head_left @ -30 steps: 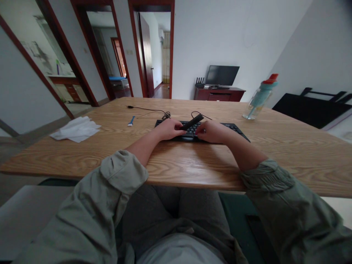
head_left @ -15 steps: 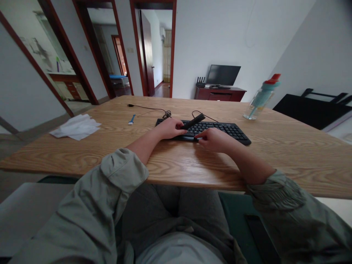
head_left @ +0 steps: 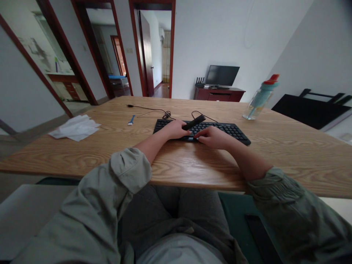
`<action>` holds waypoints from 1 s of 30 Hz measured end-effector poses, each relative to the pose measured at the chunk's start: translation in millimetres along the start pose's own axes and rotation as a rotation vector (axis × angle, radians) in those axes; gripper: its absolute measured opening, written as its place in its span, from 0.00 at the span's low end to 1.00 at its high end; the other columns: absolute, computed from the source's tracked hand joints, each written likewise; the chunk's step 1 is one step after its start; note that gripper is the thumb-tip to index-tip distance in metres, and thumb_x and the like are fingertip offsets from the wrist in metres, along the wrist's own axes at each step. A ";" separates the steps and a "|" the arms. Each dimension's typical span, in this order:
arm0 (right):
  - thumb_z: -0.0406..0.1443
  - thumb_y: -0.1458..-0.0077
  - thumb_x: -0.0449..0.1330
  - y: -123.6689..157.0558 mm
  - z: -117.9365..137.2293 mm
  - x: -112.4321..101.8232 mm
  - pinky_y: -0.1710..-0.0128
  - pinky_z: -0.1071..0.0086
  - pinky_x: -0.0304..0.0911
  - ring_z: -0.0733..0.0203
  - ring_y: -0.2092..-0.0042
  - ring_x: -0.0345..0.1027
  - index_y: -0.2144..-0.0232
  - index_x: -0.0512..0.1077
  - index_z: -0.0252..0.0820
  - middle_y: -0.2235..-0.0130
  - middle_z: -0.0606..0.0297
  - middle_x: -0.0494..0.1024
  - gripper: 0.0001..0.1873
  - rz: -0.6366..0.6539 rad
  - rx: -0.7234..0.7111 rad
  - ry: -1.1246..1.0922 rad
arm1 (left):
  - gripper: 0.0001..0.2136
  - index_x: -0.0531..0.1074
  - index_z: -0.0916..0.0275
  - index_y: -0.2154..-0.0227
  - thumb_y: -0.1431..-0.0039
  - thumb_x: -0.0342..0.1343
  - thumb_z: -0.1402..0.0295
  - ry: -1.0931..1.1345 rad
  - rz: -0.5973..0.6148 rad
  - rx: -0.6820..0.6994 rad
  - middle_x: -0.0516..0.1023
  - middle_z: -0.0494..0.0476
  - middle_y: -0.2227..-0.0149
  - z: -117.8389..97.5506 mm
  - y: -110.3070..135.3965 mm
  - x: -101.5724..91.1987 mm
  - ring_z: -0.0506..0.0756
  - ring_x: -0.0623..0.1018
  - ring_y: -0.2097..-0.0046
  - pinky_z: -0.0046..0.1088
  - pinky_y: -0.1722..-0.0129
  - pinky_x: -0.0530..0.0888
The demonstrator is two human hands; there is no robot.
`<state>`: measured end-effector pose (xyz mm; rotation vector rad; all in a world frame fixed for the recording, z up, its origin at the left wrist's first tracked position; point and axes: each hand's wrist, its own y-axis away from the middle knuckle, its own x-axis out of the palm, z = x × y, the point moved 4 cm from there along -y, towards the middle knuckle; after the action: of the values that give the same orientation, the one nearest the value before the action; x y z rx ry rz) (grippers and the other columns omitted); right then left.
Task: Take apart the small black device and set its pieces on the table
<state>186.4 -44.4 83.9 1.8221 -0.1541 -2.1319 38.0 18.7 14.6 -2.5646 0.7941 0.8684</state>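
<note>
A black keyboard point(head_left: 231, 131) lies on the wooden table point(head_left: 192, 165) in front of me. My left hand point(head_left: 176, 129) rests over its middle keys and is closed round a slim black stick-like tool point(head_left: 194, 122) that points up and to the right. Close beside it, my right hand point(head_left: 211, 137) sits at the keyboard's front edge with fingers pinched together on the keys; what they hold, if anything, is hidden. The keyboard's cable point(head_left: 165, 114) coils behind it.
A white cloth point(head_left: 75, 127) lies at the table's left. A small blue object point(head_left: 131, 120) sits near the cable. A teal bottle with a red cap point(head_left: 260, 98) stands at the far right. Beyond are doorways and a television on a cabinet point(head_left: 221, 76).
My left hand has shifted rightward along the keyboard, uncovering the left end keys. My right hand came back from the middle keys to the front edge and stays there.
</note>
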 end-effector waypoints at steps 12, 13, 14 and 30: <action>0.33 0.44 0.54 -8.8 -4.8 2.1 0.60 0.69 0.64 0.59 0.65 0.74 0.59 0.83 0.38 0.61 0.60 0.84 0.18 -0.147 0.003 -0.007 | 0.22 0.81 0.64 0.59 0.46 0.56 0.52 -0.027 -0.043 -0.239 0.83 0.65 0.63 -8.6 -3.2 1.3 0.63 0.81 0.59 0.33 0.59 0.75; 0.33 0.44 0.54 -9.7 -4.6 2.6 0.60 0.69 0.64 0.58 0.64 0.74 0.59 0.83 0.38 0.61 0.59 0.84 0.18 -0.142 -0.003 -0.005 | 0.21 0.81 0.63 0.59 0.46 0.55 0.52 -0.029 -0.044 -0.232 0.83 0.65 0.62 -8.0 -3.8 1.6 0.63 0.81 0.59 0.34 0.59 0.75; 0.33 0.44 0.55 -11.0 -4.5 3.0 0.59 0.69 0.63 0.58 0.63 0.74 0.60 0.83 0.39 0.60 0.60 0.84 0.18 -0.137 -0.008 -0.005 | 0.21 0.81 0.63 0.59 0.46 0.55 0.52 -0.031 -0.045 -0.220 0.83 0.65 0.62 -7.3 -4.6 2.0 0.64 0.81 0.58 0.34 0.58 0.75; 0.35 0.48 0.58 -22.0 -17.0 -4.9 0.70 0.68 0.59 0.61 0.71 0.66 0.58 0.81 0.38 0.70 0.63 0.79 0.16 -0.186 -0.104 -0.107 | 0.20 0.81 0.61 0.57 0.43 0.52 0.54 -0.043 -0.089 -0.171 0.83 0.65 0.56 -1.5 -5.9 4.6 0.64 0.81 0.54 0.37 0.53 0.75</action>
<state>199.7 -20.0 79.0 1.7241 0.1033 -2.3173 45.3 20.8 13.5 -2.6945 0.6127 0.9998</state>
